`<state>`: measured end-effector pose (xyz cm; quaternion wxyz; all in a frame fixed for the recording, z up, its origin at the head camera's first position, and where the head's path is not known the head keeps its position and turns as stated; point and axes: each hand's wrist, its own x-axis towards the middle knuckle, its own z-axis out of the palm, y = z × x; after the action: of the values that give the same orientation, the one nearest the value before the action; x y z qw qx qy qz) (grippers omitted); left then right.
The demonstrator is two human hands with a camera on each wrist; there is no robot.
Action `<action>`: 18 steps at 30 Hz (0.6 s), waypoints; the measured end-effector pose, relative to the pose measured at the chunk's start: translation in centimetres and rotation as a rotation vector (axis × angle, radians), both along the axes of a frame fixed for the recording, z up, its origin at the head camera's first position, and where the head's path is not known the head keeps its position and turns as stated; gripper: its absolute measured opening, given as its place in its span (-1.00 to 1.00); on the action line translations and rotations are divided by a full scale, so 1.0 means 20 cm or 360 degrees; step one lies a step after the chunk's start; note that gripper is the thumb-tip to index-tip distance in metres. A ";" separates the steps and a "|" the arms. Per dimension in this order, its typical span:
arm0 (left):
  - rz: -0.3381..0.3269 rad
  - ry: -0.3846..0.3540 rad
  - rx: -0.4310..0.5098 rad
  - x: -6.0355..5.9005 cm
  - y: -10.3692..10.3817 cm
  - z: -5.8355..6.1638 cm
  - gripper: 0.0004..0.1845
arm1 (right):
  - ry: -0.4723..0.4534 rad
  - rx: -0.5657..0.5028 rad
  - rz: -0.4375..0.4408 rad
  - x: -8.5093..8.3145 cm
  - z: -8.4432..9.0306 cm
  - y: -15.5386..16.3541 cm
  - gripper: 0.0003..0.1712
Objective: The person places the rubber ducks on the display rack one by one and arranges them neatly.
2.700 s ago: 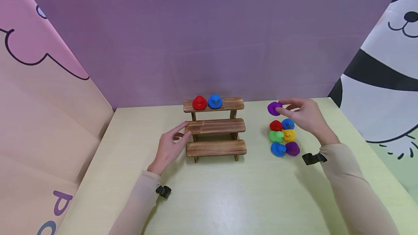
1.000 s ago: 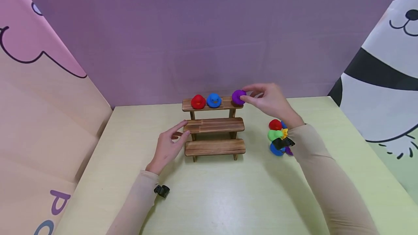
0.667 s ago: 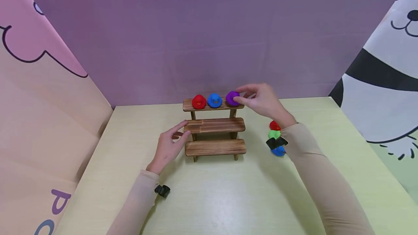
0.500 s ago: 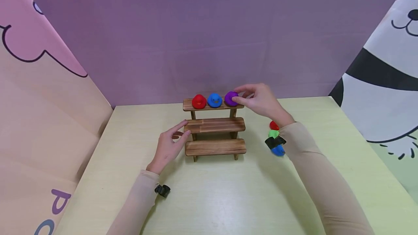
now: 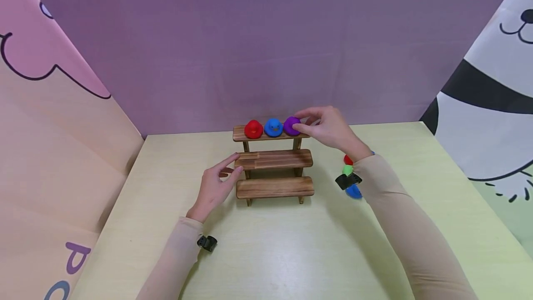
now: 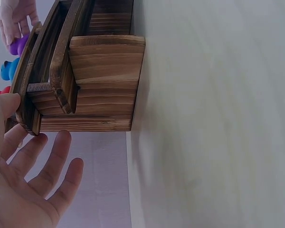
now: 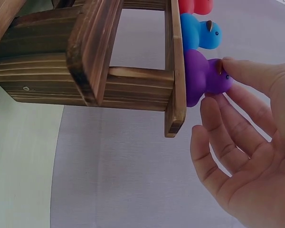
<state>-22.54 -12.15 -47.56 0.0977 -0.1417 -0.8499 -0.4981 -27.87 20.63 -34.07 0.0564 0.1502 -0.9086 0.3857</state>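
Note:
A three-tier wooden display stand (image 5: 275, 188) stands on the table. My left hand (image 5: 213, 191) holds the left end of its middle shelf between thumb and index finger, the other fingers spread in the left wrist view. On the top shelf, a red rubber duck (image 5: 253, 129) and a blue rubber duck (image 5: 273, 128) sit side by side. To their right is a purple rubber duck (image 7: 199, 78), its base against the shelf and right beside the blue one. My right hand (image 5: 329, 128) pinches the purple duck's head with thumb and fingers.
Right of the stand, more rubber ducks lie on the table, partly hidden by my right forearm: a red duck (image 5: 348, 160), a green duck (image 5: 347, 169) and a blue duck (image 5: 354, 191) show. A purple cloth backdrop (image 5: 266, 50) rises behind the stand.
My right hand has carried the purple duck from above the group on the right to the top shelf, then slid it left up to the blue duck. My left hand has stayed on the stand.

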 end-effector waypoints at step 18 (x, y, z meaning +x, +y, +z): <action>-0.0017 0.0014 0.0012 0.00 -0.02 0.01 -0.52 | 0.0003 0.0022 0.0022 0.00 0.01 0.02 -0.60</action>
<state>-22.62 -12.56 -47.37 0.0992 -0.1480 -0.8469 -0.5011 -27.81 20.94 -33.92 0.0533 0.1573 -0.9101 0.3796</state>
